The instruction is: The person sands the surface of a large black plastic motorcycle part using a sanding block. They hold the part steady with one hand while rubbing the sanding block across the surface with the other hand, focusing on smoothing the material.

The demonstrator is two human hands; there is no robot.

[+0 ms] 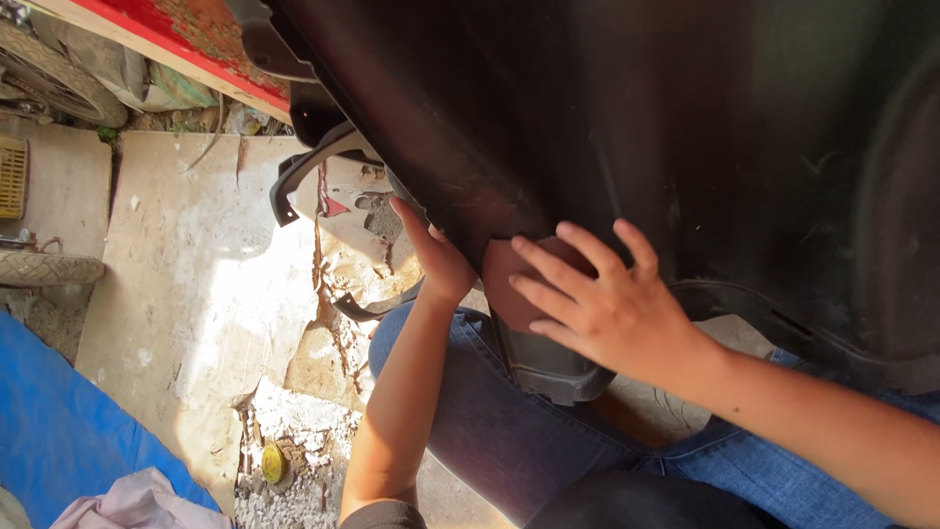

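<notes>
Across the person's lap, the large black panel point(627, 127) slopes from upper left to lower right, the right hand point(602, 304) pressing a reddish-brown sanding pad point(504, 279) flat with fingers spread, the left hand point(436, 260) gripping the panel's lower edge just beside it.

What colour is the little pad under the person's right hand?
The pad is reddish-brown, shown in the head view.

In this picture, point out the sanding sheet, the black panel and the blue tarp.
sanding sheet point(504, 284): head view, on its reddish-brown face left of the fingers.
black panel point(607, 118): head view, on its broad dark surface.
blue tarp point(59, 421): head view, on its flat part at the lower left.
</notes>
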